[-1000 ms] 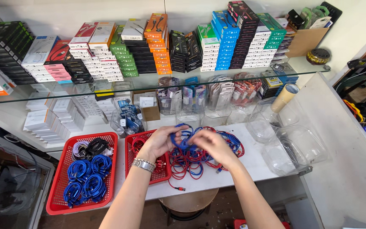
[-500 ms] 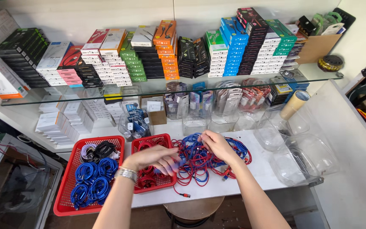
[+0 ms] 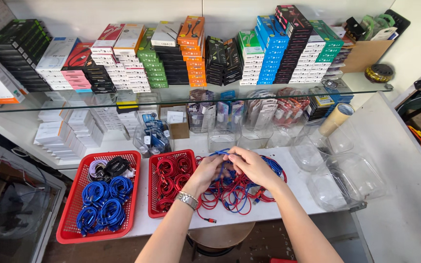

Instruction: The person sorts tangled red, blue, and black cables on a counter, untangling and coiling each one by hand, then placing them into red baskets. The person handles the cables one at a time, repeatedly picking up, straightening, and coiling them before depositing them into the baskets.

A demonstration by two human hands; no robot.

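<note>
My left hand (image 3: 209, 171), with a silver watch on the wrist, and my right hand (image 3: 252, 166) meet over a tangled pile of red and blue cables (image 3: 239, 195) on the white counter. Both hands pinch a blue cable (image 3: 221, 154) pulled up from the pile. To the left, a red basket (image 3: 154, 195) holds coiled red cables (image 3: 170, 174). A larger red basket (image 3: 74, 214) further left holds coiled blue cables (image 3: 101, 204), plus black and white ones at its far end.
Stacked coloured boxes fill a glass shelf (image 3: 191, 100) above. Clear plastic tubs (image 3: 347, 180) stand at the right, clear containers (image 3: 222, 136) behind the pile. A round stool (image 3: 220, 238) is below the counter edge. A cardboard box (image 3: 366, 53) sits at top right.
My hands have come together from spread apart on the pile and now lift a blue cable between them. The view has shifted slightly.
</note>
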